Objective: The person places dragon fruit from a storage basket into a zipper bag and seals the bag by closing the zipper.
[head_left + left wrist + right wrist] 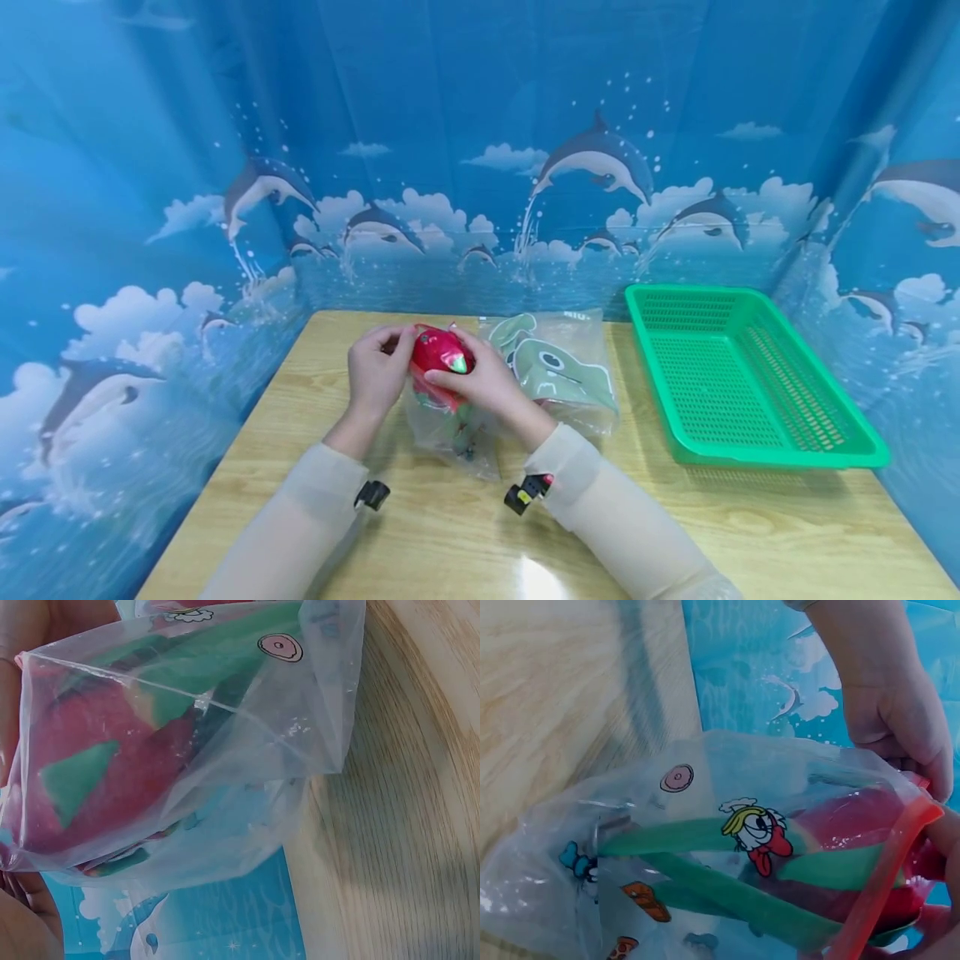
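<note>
A clear plastic zip bag (pixel 705 772) with cartoon prints and a red zip strip (pixel 881 877) is held up above the table. Inside it sits a shiny red thing with green leaf-like points, resembling a dragon fruit (pixel 437 350). My left hand (pixel 375 367) pinches the bag's mouth on the left, fingertips against the red thing. Around the right side, my right hand (pixel 487 379) grips the bag and its contents, thumb across the front. Through the bag, the red and green contents (pixel 112 772) show in the left wrist view. My hands partly hide the mouth.
A second clear bag (pixel 562 371) with a green cartoon print lies just behind and right of my right hand. To the right stands a green plastic basket (pixel 720 392). The wooden table (pixel 450 533) meets a blue dolphin-print curtain (pixel 465 125) at the back and sides.
</note>
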### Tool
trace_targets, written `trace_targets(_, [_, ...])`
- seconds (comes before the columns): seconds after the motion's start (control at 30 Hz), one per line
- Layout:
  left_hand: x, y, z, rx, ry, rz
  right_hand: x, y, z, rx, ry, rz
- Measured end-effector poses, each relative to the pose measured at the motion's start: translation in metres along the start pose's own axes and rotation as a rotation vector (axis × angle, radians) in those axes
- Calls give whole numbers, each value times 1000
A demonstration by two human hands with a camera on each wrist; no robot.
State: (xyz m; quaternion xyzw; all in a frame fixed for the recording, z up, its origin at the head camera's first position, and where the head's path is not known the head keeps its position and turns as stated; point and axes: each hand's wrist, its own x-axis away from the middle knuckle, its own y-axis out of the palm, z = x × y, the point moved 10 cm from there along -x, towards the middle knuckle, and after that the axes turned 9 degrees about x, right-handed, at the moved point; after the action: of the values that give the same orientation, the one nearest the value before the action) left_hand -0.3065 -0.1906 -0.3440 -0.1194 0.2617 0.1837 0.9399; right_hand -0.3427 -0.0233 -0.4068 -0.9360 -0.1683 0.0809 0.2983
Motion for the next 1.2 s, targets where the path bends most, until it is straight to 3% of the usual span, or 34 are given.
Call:
trace_targets(0.1, [0,2,1,-6,15,-9,0,1,-2,89,16,5])
trace_targets(0.27, [-1,4,-8,-29,-58,-15,2,2,-4,197,19,-1])
trace_targets(0.43, [-2,1,-15,-83,-101,-12,2,-5,-4,59,-32,11])
trace_targets(0.5, [-2,0,-16,-100,-103,-12,-1,-11,-2,58,-49,43])
trace_targets(0.83, [-2,2,-14,-76,-65,-22,-7,-11,9,345,-85,70])
trace_targets(1.07, [-1,3,-12,-44,-53,-23,-9,-1,18,545,-40,-33])
trace_targets(1.2, [0,0,-12,-48,-56,-21,-10,6,22,605,-45,-72])
